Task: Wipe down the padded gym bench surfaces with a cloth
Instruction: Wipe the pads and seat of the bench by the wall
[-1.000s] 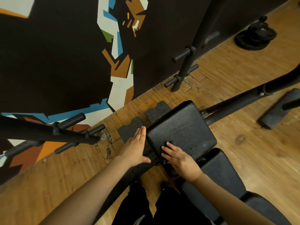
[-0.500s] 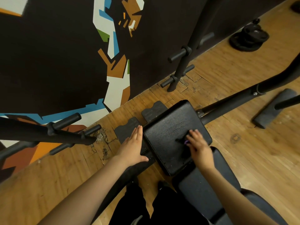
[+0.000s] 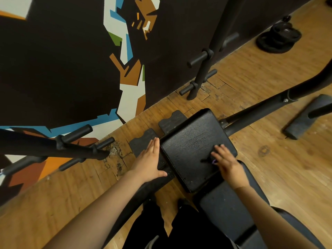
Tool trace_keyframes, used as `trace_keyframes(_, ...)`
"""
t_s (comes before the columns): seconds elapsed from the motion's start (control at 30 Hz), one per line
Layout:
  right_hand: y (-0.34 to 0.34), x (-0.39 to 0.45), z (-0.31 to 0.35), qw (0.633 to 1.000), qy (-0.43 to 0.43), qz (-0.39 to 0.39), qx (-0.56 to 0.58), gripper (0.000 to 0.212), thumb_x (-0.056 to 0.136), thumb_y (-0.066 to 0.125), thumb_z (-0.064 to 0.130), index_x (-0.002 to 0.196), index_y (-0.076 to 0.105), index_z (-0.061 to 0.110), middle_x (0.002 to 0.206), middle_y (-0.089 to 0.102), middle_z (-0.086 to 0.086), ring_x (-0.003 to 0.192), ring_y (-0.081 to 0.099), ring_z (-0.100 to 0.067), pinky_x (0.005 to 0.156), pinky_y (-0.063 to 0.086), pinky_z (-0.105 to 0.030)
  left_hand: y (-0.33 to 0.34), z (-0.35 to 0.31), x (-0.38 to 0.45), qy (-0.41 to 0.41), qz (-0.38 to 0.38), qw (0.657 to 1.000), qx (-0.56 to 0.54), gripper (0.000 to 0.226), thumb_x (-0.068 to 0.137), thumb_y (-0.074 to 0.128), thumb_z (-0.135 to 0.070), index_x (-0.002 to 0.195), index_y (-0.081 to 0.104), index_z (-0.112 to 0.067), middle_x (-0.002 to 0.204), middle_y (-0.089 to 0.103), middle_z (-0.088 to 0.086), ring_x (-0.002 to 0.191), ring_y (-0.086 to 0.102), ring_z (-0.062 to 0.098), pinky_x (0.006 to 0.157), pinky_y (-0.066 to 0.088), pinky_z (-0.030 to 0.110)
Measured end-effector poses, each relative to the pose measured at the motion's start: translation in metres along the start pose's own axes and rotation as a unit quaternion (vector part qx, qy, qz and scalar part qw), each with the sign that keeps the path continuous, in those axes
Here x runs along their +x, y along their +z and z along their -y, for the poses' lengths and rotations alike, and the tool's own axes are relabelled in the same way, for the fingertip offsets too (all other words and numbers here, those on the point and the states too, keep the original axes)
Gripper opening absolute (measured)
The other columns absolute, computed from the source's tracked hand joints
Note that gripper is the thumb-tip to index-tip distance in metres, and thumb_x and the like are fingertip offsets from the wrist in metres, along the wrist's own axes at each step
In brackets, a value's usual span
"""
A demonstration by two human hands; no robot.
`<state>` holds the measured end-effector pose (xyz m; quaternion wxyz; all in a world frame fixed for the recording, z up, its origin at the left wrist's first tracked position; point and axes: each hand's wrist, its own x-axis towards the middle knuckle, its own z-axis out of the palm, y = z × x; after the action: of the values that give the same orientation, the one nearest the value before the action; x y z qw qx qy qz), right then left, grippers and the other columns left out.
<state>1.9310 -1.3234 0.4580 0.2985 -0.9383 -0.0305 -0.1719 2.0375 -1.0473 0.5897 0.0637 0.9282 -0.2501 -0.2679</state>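
Observation:
The square black padded bench section (image 3: 190,141) sits in the middle, with the longer padded section (image 3: 224,209) running toward me below it. My right hand (image 3: 228,164) lies flat on the square pad's right side and presses a dark cloth (image 3: 206,159), of which only a small edge with a purple bit shows beside the fingers. My left hand (image 3: 149,162) is flat with straight fingers against the pad's left edge, thumb pointing toward the pad.
Black rack uprights with pegs stand at left (image 3: 45,146) and behind (image 3: 203,69), close to the painted wall (image 3: 53,69). A frame tube (image 3: 260,108) runs off right, near a foot pad (image 3: 305,117). Weight plates (image 3: 277,39) lie on the wooden floor far right.
My right hand has slid with the cloth from the square pad's near left corner across to its right side. My left hand has stayed at the pad's left edge.

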Motion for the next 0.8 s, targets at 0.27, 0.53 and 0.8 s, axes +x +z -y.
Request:
trace_keyframes(0.27, 0.016, -0.003, 0.058, 0.998, -0.001, -0.049, 0.030, 0.026, 0.095, 0.048, 0.019, 0.110, 0.064, 0.004, 0.126, 0.056, -0.016, 0.128, 0.040, -0.028, 0.109, 0.032, -0.031, 0.002, -0.001, 0.001, -0.003, -0.002, 1.000, -0.005, 0.124, 0.078, 0.072, -0.049, 0.147, -0.023, -0.008, 0.158, -0.017, 0.006, 0.146, -0.009, 0.018, 0.117, 0.011, 0.033)
trace_keyframes(0.53, 0.037, -0.019, 0.061, 0.974, -0.192, 0.121, 0.024, 0.030, 0.100, 0.036, 0.024, 0.124, 0.052, 0.015, 0.137, 0.050, -0.008, 0.131, 0.040, -0.030, 0.102, 0.039, -0.042, 0.001, -0.003, 0.000, -0.005, -0.004, 1.000, -0.012, 0.124, 0.078, 0.072, -0.049, 0.147, -0.022, -0.008, 0.159, -0.017, 0.006, 0.146, -0.008, 0.018, 0.117, 0.015, 0.035)
trace_keyframes(0.8, -0.035, -0.017, -0.033, 0.988, 0.137, 0.026, -0.061, 0.035, 0.083, 0.061, -0.004, 0.117, 0.063, 0.003, 0.131, 0.052, -0.017, 0.122, 0.047, -0.043, 0.109, 0.023, -0.024, -0.002, -0.005, 0.000, -0.005, 0.005, 1.000, -0.007, 0.123, 0.079, 0.071, -0.048, 0.146, -0.023, -0.007, 0.158, -0.018, 0.006, 0.147, -0.007, 0.018, 0.116, 0.016, 0.035)
